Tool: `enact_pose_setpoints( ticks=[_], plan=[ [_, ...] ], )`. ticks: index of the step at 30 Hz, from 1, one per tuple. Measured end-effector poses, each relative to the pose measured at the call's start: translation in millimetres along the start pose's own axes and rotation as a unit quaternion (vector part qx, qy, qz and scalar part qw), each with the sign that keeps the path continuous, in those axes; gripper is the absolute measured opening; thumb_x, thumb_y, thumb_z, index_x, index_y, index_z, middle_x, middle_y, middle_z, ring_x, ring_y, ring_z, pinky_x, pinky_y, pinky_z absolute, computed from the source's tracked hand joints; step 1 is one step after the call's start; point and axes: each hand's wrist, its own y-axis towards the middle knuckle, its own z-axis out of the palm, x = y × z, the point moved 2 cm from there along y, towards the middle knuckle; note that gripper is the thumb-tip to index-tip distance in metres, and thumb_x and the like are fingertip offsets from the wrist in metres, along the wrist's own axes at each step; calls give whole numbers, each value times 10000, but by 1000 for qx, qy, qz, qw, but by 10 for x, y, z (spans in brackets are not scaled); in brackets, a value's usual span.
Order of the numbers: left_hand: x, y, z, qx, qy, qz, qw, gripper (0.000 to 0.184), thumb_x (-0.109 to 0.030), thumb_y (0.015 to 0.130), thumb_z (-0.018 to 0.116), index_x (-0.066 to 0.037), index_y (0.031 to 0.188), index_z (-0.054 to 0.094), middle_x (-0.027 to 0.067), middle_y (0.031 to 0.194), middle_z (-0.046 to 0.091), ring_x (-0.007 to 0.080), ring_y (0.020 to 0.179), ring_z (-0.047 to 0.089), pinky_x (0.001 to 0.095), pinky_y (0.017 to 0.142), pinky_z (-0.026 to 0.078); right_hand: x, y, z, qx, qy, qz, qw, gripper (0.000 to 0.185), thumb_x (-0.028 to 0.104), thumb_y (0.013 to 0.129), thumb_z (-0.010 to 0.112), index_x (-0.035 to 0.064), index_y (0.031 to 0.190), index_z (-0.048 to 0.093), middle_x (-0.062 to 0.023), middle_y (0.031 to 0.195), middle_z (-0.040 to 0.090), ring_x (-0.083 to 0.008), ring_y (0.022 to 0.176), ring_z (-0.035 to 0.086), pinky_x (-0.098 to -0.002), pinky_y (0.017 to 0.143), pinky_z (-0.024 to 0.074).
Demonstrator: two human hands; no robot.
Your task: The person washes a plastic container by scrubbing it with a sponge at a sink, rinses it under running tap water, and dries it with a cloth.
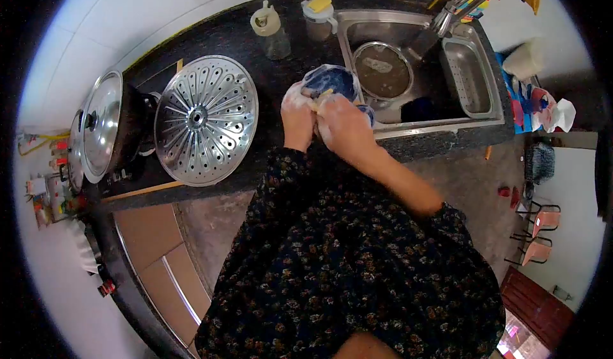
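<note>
Both hands are together over the counter edge, left of the sink, with white suds on them. A blue, soapy item [335,80], its exact kind unclear, lies just beyond and under the fingers. My left hand [297,111] is curled round its near left side. My right hand [340,118] is closed beside it, pressed on a small yellowish piece [324,95] that shows between the hands. More of the blue item peeks out right of my right hand.
A steel sink [436,128] with a round strainer [384,70] and tall faucet [461,5] is at right. Behind stand a glass bottle [274,40] and a lidded jug [317,24]. At left are a perforated steel plate [205,119] and a lidded pot [102,126].
</note>
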Motion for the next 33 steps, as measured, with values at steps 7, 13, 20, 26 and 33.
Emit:
enact_pose_setpoints(
  ticks=[7,13,20,26,33],
  plan=[
    [-160,80,-18,86,-90,-22,992,376,-66,844,314,30,1096,576,144,1063,608,241,956,579,300,861,434,-274,396,-193,-197,1,88,976,249,119,783,602,56,1016,539,-139,966,521,-322,834,560,-408,658,489],
    [-44,-155,58,47,19,22,998,271,-78,865,469,13,1102,563,186,1093,592,302,1034,562,339,891,430,-40,428,145,-164,50,-91,981,331,109,728,626,25,1032,526,-169,995,540,-349,958,528,-416,813,453],
    [-123,-117,48,31,146,80,986,279,-2,843,419,1,1077,572,175,1023,608,320,957,585,358,846,461,-320,633,-49,-114,-57,14,992,272,106,742,572,16,996,535,-148,970,532,-324,942,516,-398,784,457],
    [-162,-56,-8,17,141,119,983,277,-4,834,453,10,1088,563,170,1043,586,299,984,571,353,860,456,-331,530,37,-218,-45,23,975,216,91,731,559,64,945,560,-141,970,527,-314,884,532,-404,728,466],
    [36,-99,-51,-4,113,96,989,269,-105,891,415,37,1079,545,206,1082,556,339,1041,507,397,907,388,-234,330,150,-130,-73,-89,985,262,121,714,578,52,964,545,-132,972,561,-309,893,553,-383,714,483]
  ],
)
